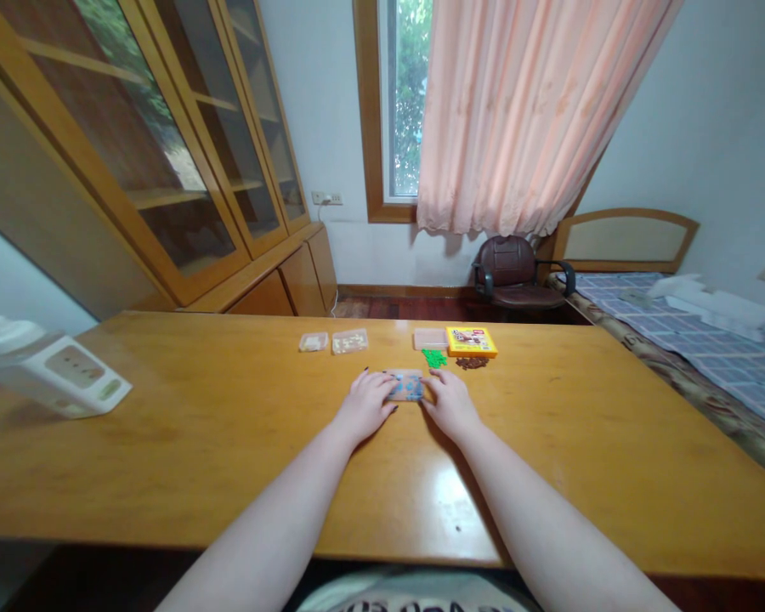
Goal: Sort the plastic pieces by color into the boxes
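A small flat rectangular piece with blue patches (409, 385) lies on the wooden table between my hands. It looks like a clear box with blue bits, but it is too small to be sure. My left hand (368, 403) grips its left end, with fingertips over the far edge and the thumb at the near side. My right hand (451, 400) holds the right end with bent fingers. Just beyond my right hand sit a pile of green pieces (434, 358) and a pile of brown pieces (472, 363).
Behind the piles are a yellow box (472, 341) and a clear plastic tray (429, 339). Two clear containers (350, 341) with pale pieces stand farther left. A white carton-like container (57, 370) is at the table's left. Beyond the table (229, 442) are a chair (513, 270) and a bed.
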A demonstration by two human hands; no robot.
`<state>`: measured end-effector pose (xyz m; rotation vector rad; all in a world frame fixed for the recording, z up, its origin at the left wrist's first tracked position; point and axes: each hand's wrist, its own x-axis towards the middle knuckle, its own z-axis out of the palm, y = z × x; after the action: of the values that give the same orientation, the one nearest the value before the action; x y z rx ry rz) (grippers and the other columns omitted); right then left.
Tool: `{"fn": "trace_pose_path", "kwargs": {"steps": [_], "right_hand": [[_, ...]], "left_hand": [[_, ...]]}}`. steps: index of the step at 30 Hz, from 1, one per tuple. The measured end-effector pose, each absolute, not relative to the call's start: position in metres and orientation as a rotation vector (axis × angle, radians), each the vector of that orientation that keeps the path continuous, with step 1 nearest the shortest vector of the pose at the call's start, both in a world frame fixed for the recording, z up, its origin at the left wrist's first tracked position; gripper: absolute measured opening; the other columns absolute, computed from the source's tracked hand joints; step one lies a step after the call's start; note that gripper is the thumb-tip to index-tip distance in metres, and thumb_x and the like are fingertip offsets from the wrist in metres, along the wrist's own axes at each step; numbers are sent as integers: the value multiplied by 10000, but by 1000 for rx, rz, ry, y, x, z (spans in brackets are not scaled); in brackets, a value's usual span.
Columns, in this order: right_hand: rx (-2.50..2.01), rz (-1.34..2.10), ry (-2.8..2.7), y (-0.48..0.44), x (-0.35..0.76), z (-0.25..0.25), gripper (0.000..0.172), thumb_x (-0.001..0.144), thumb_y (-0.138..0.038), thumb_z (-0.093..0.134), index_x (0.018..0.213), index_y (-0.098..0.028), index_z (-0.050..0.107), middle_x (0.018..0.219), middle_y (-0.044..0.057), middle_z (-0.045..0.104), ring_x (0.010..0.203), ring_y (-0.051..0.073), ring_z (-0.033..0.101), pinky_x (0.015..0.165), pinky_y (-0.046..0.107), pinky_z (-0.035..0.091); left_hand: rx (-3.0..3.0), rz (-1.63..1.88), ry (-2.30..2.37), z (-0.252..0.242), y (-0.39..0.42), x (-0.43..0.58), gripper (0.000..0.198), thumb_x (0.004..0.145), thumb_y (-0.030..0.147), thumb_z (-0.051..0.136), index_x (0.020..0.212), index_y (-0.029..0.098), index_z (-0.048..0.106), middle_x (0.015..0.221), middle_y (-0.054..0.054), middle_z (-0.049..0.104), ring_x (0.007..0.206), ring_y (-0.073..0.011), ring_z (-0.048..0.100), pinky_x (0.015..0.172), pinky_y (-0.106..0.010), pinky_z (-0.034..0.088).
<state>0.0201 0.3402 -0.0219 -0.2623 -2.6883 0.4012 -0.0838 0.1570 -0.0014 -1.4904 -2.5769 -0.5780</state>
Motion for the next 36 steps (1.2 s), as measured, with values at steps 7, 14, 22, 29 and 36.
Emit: {"fn": "trace_pose_path", "kwargs": {"steps": [7,14,22,29,36], "right_hand": [[-143,365,-2720,331,27,-13,281,806,-254,595,1076,-216,663,1251,96,580,1158,252,483,1001,411,355],[-238,444,-2724,323,26,-14,281,811,-204,548,1053,-261,681,1261,56,592,1218,297,441,1044,526,263],[-237,483,-2733,321,26,-13,308,819,-189,523,1084,-245,671,1212,60,625,1165,275,495,1048,509,263],[-272,519,-2627,335,22,-19,258,838,-198,499,992,-220,705,1179,73,644,1144,236,528,1054,463,287],[-364,598,-2461,354,15,-32,244,808,-202,518,945,-198,720,1087,83,679,1054,221,582,1005,409,375]], "left_hand": [[-1465,-491,-2671,0,164,-61,467,788,302,611,1240,200,551,1313,-98,547,1214,-270,479,1083,-467,296],[-1429,-484,-2767,-1,171,-53,536,768,297,613,1286,213,503,1364,-110,497,1262,-297,432,1093,-502,264],[-1429,-503,-2698,-8,172,-47,520,773,277,608,1274,194,495,1320,-132,515,1250,-306,420,1101,-497,235],[-1418,-420,-2723,-13,177,-48,567,812,349,565,1338,182,437,1403,-143,443,1296,-307,380,1110,-518,205],[-1376,-415,-2777,-19,186,-92,636,838,384,512,1419,214,316,1492,-100,309,1373,-271,269,1133,-536,94]]}}
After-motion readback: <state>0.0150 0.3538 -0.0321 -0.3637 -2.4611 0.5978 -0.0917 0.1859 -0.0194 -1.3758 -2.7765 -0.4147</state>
